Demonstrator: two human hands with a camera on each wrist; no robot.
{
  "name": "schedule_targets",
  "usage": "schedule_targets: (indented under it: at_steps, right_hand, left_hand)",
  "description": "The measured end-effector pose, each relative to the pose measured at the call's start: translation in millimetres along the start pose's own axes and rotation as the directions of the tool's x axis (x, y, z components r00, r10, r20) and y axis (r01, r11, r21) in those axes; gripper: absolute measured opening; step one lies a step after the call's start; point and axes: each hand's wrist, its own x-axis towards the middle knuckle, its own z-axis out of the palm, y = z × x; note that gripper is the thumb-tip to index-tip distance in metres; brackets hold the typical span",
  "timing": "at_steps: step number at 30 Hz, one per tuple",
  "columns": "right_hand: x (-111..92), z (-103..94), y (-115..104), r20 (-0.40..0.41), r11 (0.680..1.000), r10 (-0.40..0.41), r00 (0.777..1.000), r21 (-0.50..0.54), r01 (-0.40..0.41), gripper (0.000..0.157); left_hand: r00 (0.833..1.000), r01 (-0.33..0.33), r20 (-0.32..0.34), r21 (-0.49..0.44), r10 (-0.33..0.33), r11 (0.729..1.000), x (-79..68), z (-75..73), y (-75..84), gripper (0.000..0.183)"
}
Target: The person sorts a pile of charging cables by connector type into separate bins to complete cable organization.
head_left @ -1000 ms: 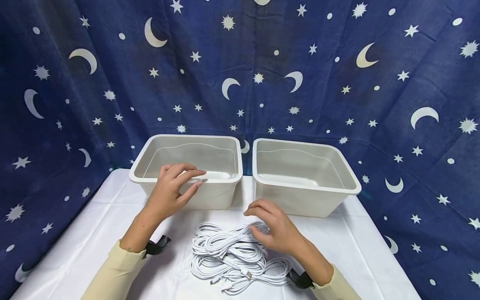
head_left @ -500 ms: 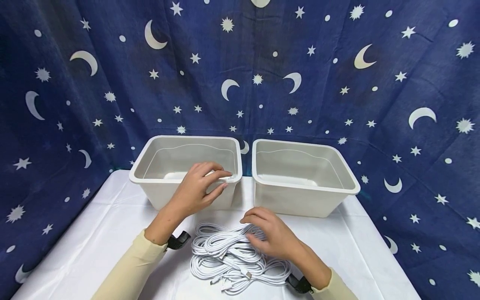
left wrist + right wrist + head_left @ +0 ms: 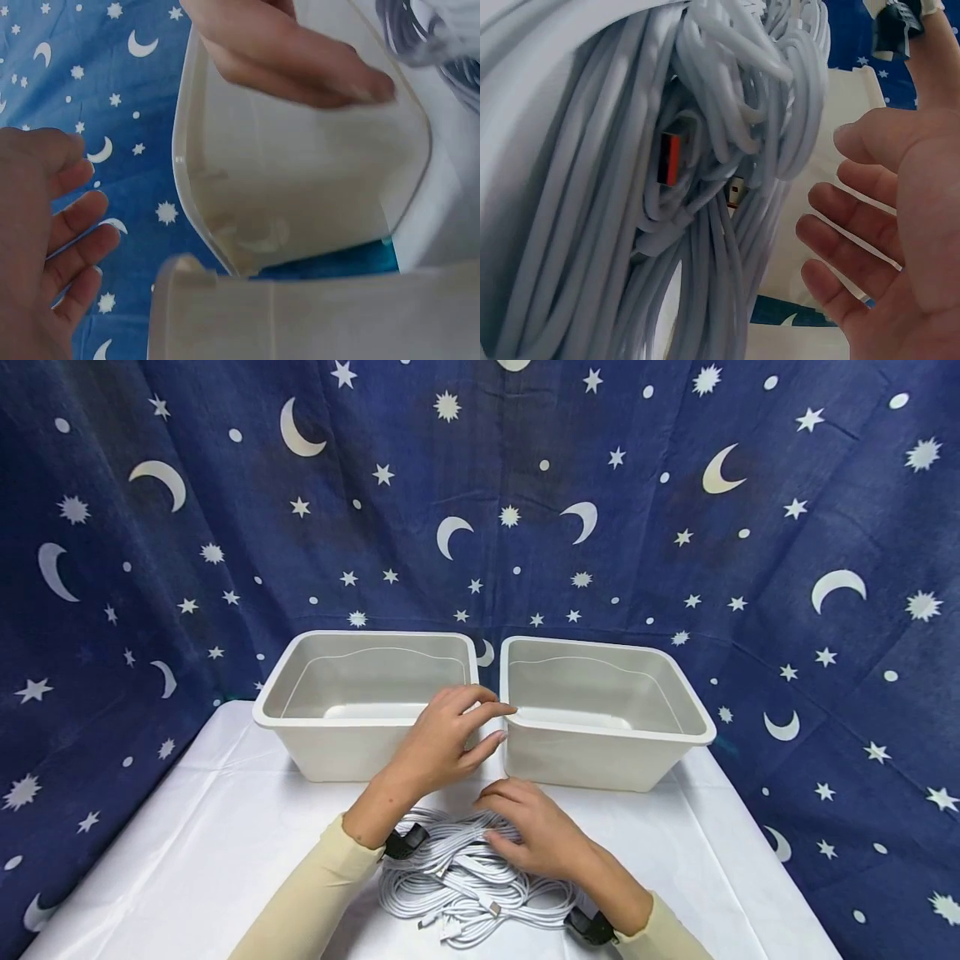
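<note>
Several coiled white USB cables [image 3: 450, 902] lie in a loose heap near the front of the table, connector ends showing. My right hand [image 3: 536, 831] is over the heap's right side, fingers loosely bent and holding nothing. In the right wrist view, bare metal USB plugs [image 3: 670, 159] stick out among the coils beside the open fingers. My left hand [image 3: 446, 743] hovers between the two bins with nothing in it, its fingertips overlapping the corner of the right bin [image 3: 592, 760]. Its wrist partly hides the cables' back left.
The left bin [image 3: 330, 752], off-white like the right one, stands beside it across a narrow gap. No contents show in either. A blue curtain [image 3: 480, 485] with moons and stars hangs behind the white-covered table [image 3: 187, 860].
My left hand has moved right, from in front of the left bin to the gap between the bins. My right hand has barely moved, and the cables lie as before.
</note>
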Motion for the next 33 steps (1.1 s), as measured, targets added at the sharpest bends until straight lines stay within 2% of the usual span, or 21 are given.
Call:
schedule_targets:
  at_steps: [3,7,11,15,18,26,33]
  right_hand:
    - [0,3.8,0,0.012,1.000,0.008,1.000,-0.014,-0.008,0.031]
    - [-1,9.3,-1,0.048,0.999,0.021,0.999,-0.037,-0.019,0.030]
    - [-2,14.1,-1,0.114,0.998,0.041,0.993,-0.047,-0.036,0.032]
    - [-3,16.8,-1,0.170,0.998,0.059,0.984,-0.034,-0.054,0.032]
    - [-4,17.4,-1,0.183,0.998,0.061,0.981,-0.031,-0.056,0.030]
    - [-3,16.9,-2,0.157,0.999,0.011,0.988,-0.035,-0.006,0.022]
    - [-4,16.2,-1,0.115,0.999,-0.038,0.993,0.003,0.038,0.024]
  left_hand:
    - [1.000,0.007,0.016,-0.001,-0.007,1.000,4.9,5.0,5.2,0.029]
    - [0.996,0.041,0.074,-0.004,-0.040,0.999,10.6,11.7,10.3,0.032]
    - [0.986,0.075,0.150,0.011,-0.076,0.997,15.2,18.7,12.1,0.035]
    - [0.975,0.077,0.208,0.027,-0.081,0.997,18.6,23.7,11.0,0.034]
    - [0.968,0.073,0.237,0.034,-0.079,0.997,20.7,26.0,9.2,0.032]
    - [0.964,0.029,0.261,0.063,-0.045,0.998,29.7,31.3,6.5,0.024]
    - [0.958,0.009,0.285,0.072,-0.029,0.997,35.4,33.9,6.0,0.025]
